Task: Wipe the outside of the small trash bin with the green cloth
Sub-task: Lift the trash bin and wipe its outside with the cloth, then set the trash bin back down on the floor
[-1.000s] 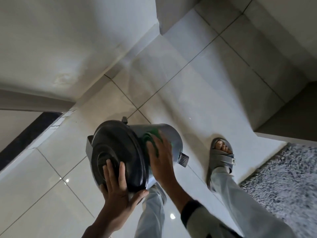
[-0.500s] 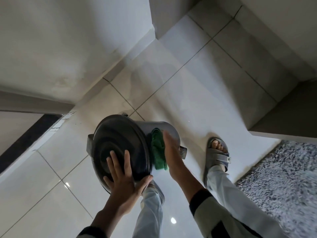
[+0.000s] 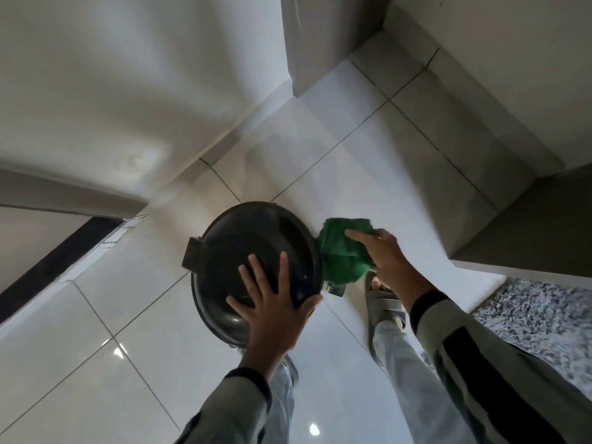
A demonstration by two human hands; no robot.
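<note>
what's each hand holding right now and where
Right hand grips the bunched green cloth against the trash bin's side. Left hand lies flat on the bin's lid, steadying it.

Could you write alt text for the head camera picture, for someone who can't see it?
Seen from above, a person's left hand rests flat on the dark lid of a small trash bin while the right hand presses a green cloth to its side. It stands on a glossy tiled floor.

Dim, soft picture (perhaps slightly blurred); glare spots on floor tiles [image 3: 120,350].
</note>
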